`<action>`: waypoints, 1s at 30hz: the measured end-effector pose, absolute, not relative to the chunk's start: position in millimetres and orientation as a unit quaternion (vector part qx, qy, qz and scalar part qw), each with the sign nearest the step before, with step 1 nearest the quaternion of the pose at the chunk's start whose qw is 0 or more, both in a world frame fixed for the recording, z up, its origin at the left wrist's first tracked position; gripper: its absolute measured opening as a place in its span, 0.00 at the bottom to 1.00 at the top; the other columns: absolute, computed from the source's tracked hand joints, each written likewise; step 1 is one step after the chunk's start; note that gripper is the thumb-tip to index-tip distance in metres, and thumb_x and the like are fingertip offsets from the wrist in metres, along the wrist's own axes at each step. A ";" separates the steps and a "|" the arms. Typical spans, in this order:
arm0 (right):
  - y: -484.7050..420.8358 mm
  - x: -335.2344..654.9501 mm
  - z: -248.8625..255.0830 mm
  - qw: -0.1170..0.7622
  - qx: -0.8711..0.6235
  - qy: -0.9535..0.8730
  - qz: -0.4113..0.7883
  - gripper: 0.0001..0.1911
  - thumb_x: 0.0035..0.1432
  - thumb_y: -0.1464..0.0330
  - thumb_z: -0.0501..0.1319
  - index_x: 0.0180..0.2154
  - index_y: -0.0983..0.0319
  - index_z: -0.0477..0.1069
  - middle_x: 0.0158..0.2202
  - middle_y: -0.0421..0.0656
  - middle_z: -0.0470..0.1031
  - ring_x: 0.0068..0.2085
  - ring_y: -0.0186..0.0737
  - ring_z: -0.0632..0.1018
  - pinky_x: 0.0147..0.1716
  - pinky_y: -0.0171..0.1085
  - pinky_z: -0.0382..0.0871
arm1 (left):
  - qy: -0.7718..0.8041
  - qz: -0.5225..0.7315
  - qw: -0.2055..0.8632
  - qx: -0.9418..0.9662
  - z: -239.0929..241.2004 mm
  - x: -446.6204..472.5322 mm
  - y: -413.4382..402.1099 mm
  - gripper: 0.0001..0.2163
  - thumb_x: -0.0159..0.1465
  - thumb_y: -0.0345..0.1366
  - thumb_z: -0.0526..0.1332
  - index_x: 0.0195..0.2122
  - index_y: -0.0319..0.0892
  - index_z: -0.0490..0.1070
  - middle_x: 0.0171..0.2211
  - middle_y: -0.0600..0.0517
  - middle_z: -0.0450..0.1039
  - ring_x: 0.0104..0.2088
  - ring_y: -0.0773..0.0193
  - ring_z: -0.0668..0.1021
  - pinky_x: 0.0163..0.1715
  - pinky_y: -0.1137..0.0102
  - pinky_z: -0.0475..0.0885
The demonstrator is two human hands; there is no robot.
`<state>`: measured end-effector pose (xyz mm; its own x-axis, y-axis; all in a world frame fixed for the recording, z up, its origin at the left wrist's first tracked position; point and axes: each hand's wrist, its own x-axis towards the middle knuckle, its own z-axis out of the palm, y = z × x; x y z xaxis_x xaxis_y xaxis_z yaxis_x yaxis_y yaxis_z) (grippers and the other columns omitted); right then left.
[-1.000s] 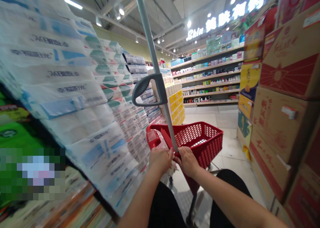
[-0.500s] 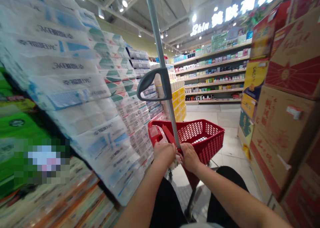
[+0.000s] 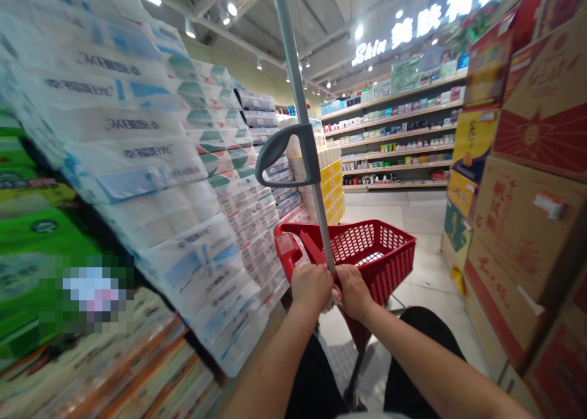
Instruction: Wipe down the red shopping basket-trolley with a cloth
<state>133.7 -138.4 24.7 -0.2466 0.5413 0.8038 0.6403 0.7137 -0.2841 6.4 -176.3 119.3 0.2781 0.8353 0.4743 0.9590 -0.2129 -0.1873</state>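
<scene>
Head view: the left hand [image 3: 313,287] edges nearer the right hand [image 3: 354,292], both curled by the grey pole's [image 3: 323,223] foot, exact grip unclear, so work centres beside the red cart basket [image 3: 395,265].

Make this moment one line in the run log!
left hand: by lower end of gray pole; right hand: same; red cart: ahead; wrapped packs: stacked left; cartons: stacked right; exact grip: hidden

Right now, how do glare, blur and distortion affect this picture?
Head view: the lit sign glares nearly white; head view: green packs at left are smeared, left hand and right hand clearer; head view: the white-wrapped stack leans, probably wide-angle stretch.
</scene>
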 end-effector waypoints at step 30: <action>-139.2 133.9 18.9 0.506 -0.347 -0.786 -0.079 0.13 0.63 0.66 0.52 0.48 0.64 0.64 0.41 0.49 0.71 0.45 0.48 0.70 0.49 0.47 0.63 | -0.573 -0.117 0.224 -0.780 119.7 0.5 -185.6 0.13 0.64 0.34 0.52 0.32 0.39 0.76 0.31 0.41 0.76 0.35 0.52 0.78 0.35 0.60 0.68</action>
